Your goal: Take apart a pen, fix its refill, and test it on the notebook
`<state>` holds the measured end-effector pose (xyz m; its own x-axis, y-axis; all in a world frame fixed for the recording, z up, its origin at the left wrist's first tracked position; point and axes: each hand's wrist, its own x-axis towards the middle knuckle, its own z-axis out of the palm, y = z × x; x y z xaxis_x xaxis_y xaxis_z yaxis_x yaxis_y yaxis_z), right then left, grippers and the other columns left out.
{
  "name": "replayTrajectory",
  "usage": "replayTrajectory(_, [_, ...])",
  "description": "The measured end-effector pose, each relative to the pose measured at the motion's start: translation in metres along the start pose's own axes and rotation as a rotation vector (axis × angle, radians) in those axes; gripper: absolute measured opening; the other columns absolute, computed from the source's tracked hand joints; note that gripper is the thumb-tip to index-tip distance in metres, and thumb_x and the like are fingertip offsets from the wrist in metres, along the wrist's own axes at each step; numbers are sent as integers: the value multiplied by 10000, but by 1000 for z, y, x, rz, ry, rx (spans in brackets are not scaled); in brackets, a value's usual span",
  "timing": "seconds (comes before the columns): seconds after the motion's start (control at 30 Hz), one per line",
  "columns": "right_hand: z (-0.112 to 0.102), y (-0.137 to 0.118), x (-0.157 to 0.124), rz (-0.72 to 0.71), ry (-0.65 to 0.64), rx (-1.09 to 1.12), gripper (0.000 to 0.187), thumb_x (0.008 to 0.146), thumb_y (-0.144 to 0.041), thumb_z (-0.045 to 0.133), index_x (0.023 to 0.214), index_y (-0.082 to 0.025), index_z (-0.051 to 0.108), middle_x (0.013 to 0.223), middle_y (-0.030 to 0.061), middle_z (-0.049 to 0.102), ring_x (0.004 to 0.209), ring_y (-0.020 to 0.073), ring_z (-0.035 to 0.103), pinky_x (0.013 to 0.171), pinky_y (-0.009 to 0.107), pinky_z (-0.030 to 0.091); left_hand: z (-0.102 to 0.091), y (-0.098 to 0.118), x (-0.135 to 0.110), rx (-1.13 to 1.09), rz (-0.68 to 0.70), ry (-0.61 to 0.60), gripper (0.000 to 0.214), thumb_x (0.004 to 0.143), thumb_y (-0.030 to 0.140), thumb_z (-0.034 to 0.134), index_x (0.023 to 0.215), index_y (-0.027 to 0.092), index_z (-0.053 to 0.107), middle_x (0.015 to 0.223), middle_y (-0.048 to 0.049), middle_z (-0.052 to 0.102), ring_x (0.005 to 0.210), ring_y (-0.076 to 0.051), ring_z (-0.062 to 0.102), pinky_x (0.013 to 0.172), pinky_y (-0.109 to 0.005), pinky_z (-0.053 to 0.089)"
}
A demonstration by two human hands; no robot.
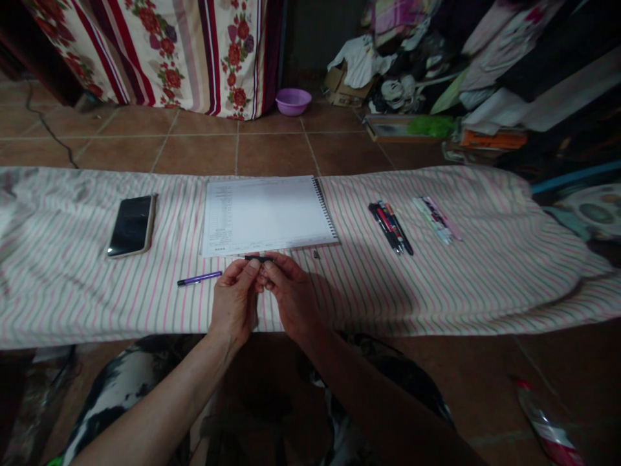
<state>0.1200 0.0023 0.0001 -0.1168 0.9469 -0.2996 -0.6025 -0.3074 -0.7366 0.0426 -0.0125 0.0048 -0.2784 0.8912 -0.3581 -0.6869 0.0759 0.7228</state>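
My left hand (235,294) and my right hand (294,291) meet at the front edge of the spiral notebook (272,213). Between their thumbs and fingers they pinch a short black stick-like piece (259,258), perhaps part of a pen; the fingers hide some of it. A purple pen (200,278) lies left of my left hand. Just beyond my right hand is a small dark piece (316,254), too small to name. The notebook lies open at a mostly blank white page, with print along its left side and its spiral on the right.
A phone (130,225) lies to the left on the striped cloth (369,291). Several dark pens (391,226) and several pale pens (436,220) form two groups on the right. Beyond are a purple basin (294,102) and a floral curtain (194,52); a bottle (548,424) lies at lower right.
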Motion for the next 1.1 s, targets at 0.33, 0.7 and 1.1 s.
replayTrajectory(0.33, [-5,9,4,-40,34,-41,150,650,-231,731,788,-198,683,747,-6,707,627,109,591,624,270,475,1,-1,1,12,22,38,272,489,247,874,610,138,656,536,22,600,511,-65,518,531,-177,443])
replayTrajectory(0.7, [-3,8,3,-38,37,-33,165,674,-260,730,817,-189,685,710,-8,693,633,108,595,615,255,486,1,0,2,16,21,37,287,492,251,874,635,130,656,549,19,607,505,-64,526,532,-180,444])
replayTrajectory(1.1, [-5,10,4,-37,40,-90,122,683,-231,706,790,-184,672,689,-18,678,631,104,592,660,267,477,2,0,0,4,11,49,276,496,236,872,618,128,649,549,11,612,518,-69,529,541,-184,440])
